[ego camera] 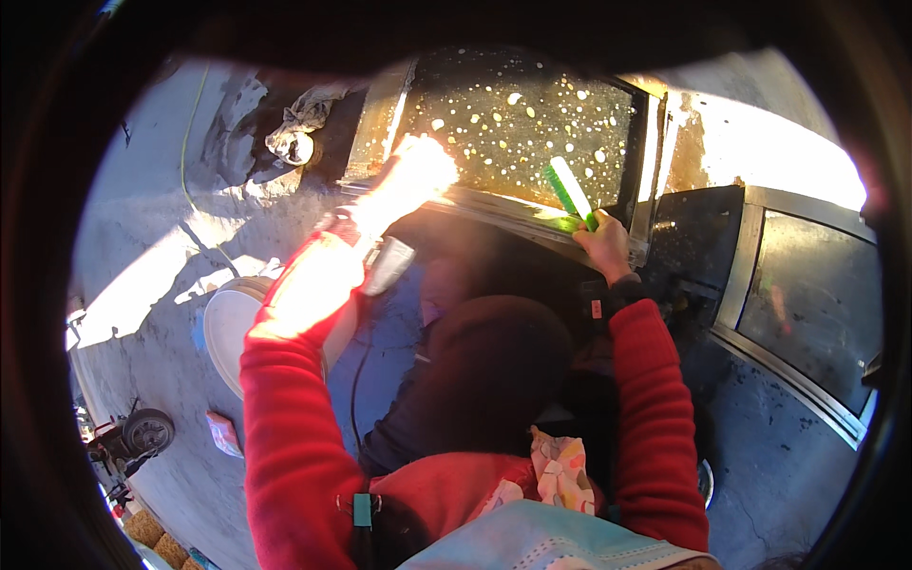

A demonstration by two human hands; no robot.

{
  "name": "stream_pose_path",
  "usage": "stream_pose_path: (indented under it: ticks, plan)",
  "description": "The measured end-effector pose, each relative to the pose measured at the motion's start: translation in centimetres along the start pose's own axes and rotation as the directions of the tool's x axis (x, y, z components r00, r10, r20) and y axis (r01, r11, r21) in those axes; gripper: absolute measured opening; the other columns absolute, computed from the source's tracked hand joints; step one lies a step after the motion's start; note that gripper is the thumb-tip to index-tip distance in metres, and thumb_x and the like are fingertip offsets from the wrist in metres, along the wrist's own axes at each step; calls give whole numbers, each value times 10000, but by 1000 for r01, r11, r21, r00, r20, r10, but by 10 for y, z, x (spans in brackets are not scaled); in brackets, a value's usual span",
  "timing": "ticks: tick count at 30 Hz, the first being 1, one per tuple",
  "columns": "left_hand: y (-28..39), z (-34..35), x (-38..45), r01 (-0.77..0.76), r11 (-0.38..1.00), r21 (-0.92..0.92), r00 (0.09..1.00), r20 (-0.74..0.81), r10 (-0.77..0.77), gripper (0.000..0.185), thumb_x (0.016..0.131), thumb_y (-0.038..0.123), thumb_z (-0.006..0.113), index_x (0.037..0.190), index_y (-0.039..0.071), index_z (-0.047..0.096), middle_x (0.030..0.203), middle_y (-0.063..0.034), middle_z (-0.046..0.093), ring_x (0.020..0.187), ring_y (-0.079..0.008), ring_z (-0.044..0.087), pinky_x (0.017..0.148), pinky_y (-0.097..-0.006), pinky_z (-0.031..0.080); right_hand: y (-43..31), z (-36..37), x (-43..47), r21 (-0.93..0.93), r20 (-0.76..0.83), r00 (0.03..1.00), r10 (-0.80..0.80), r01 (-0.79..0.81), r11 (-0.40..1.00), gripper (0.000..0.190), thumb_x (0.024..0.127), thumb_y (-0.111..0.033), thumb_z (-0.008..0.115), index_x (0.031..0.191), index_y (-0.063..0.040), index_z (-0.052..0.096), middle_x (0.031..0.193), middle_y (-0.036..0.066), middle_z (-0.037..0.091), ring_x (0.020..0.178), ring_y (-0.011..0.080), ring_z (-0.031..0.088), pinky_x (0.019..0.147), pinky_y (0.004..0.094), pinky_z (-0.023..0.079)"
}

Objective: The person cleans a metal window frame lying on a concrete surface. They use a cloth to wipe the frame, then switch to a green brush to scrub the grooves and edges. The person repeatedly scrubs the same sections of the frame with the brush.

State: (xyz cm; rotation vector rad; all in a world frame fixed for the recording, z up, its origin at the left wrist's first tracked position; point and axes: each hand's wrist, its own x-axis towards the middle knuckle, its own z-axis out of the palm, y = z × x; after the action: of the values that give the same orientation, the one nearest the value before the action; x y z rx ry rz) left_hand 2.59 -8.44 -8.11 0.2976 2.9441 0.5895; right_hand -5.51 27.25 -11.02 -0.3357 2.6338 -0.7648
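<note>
My right hand grips the green handle of a scrubbing brush, whose green bristles face left over a framed panel. The panel is dark, wet-looking and spotted with pale flecks, inside a metal frame. Over the frame's near left corner is my left hand, washed out by strong sunlight, so its fingers and anything in them cannot be made out. Just below the left wrist appears a blurred greyish object that I cannot identify.
A white round bucket or tub stands left of my knees. Another metal-framed panel lies at the right. A crumpled cloth is at the upper left, near a thin yellow-green hose or cord. A wheeled vehicle stands at the far left.
</note>
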Motion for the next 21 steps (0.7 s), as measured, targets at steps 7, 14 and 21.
stream_pose_path:
  ticks: [7,14,21]
  plan:
    - [51,71,26,-161,978,134,964,-190,185,118,847,205,530,927,149,596,974,-46,547,947,-238,491,809,-433,468,-2,-2,-2,53,-10,1000,10,-10,999,246,695,-248,694,783,-29,622,666,141,620,632,303,604,608,417,454]
    - [-72,-37,-76,283,874,394,959,-107,-263,101,782,232,597,780,137,631,812,-79,518,816,-263,479,762,-390,376,1,1,0,60,-61,997,-39,43,997,206,655,-196,719,744,-46,609,599,84,587,556,197,579,555,355,440]
    - [24,7,33,-223,975,1,929,-301,213,110,817,129,547,854,105,647,824,-36,579,904,-257,524,812,-365,426,-2,-6,-5,32,-15,1000,-24,25,999,270,728,-274,660,827,-24,633,756,203,642,757,403,620,678,482,462]
